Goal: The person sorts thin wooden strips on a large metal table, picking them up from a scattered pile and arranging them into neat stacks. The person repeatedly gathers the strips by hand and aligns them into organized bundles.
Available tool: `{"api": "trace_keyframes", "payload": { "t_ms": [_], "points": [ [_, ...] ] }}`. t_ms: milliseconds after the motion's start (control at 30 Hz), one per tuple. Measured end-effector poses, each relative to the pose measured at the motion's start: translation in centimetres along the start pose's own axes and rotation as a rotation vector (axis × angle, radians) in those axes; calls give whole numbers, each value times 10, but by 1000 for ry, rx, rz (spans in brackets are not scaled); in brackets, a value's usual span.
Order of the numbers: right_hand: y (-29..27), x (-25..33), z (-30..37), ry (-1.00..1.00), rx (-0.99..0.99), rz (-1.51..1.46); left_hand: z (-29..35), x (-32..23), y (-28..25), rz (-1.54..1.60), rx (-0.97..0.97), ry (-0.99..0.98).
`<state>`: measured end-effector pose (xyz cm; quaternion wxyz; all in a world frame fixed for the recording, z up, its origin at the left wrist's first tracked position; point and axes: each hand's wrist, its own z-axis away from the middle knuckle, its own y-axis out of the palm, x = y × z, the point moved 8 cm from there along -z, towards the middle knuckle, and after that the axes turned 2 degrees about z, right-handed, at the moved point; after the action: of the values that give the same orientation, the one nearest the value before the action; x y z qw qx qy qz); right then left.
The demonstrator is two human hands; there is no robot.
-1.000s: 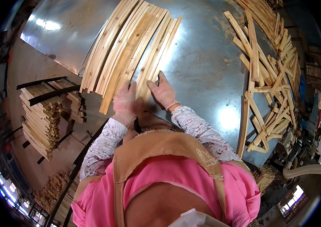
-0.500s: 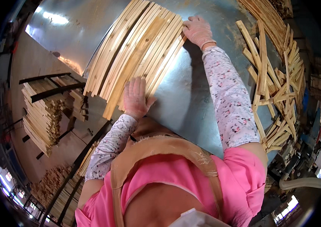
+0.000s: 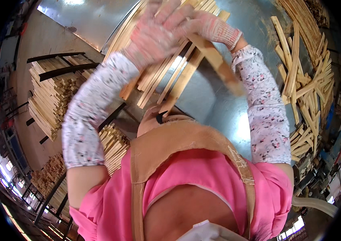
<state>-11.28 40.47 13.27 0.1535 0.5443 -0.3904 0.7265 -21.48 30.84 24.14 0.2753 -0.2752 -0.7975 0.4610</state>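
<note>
Loosely spread left hand (image 3: 153,39) over straight wooden strips (image 3: 181,85) on shiny metal bench (image 3: 222,114); right hand (image 3: 206,27) at flat slat (image 3: 218,64), grip unclear.

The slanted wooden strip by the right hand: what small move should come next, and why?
Probably turn the slanted strip parallel to the neighbouring strips: its free end angles toward the right sleeve, while they run side by side. The right hand is at its upper end; blur hides the grip.
</note>
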Motion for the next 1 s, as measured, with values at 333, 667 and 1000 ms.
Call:
{"api": "trace_keyframes", "payload": {
  "t_ms": [333, 667, 1000],
  "points": [
    [36, -111, 119, 349, -32, 1101, 196, 10, 109, 327, 451, -841],
    [99, -162, 104, 717, -634, -620, 172, -10, 109, 198, 703, -904],
    [-250, -202, 313, 912, -732, 1001, -10, -163, 144, 706, 524, -466]
  ]
}}
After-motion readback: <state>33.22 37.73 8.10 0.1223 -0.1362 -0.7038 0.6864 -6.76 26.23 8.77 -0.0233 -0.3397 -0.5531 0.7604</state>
